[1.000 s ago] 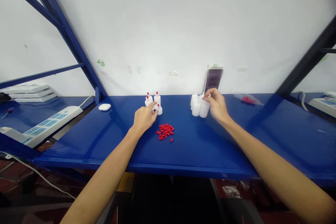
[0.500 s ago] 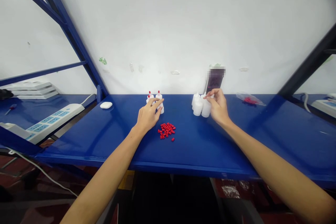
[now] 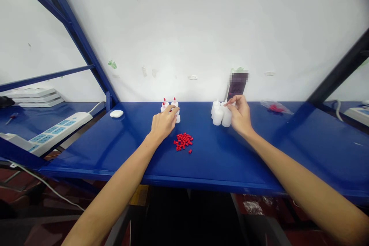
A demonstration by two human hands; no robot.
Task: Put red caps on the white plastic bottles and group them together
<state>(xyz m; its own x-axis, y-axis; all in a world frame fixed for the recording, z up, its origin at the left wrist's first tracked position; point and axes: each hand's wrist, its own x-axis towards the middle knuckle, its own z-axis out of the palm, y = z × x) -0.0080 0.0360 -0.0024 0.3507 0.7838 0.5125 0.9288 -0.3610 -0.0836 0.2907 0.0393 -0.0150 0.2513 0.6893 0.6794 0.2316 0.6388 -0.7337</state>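
— Where are the bottles?
— Two clusters at the back of the blue shelf (image 3: 259, 153). The capped bottles (image 3: 172, 107) stand at 11 o'clock from the red caps (image 3: 183, 141); the uncapped bottles (image 3: 219, 114) at 1 o'clock.
— And the hands?
— The left hand (image 3: 163, 123) rests against the capped ones, fingers curled together on them. The right hand (image 3: 240, 114) has its fingertips pinched on the top of an uncapped bottle.
— Anything else?
— A phone (image 3: 237, 84) at 12 o'clock of the right hand, a power strip (image 3: 54, 130) far at 9.
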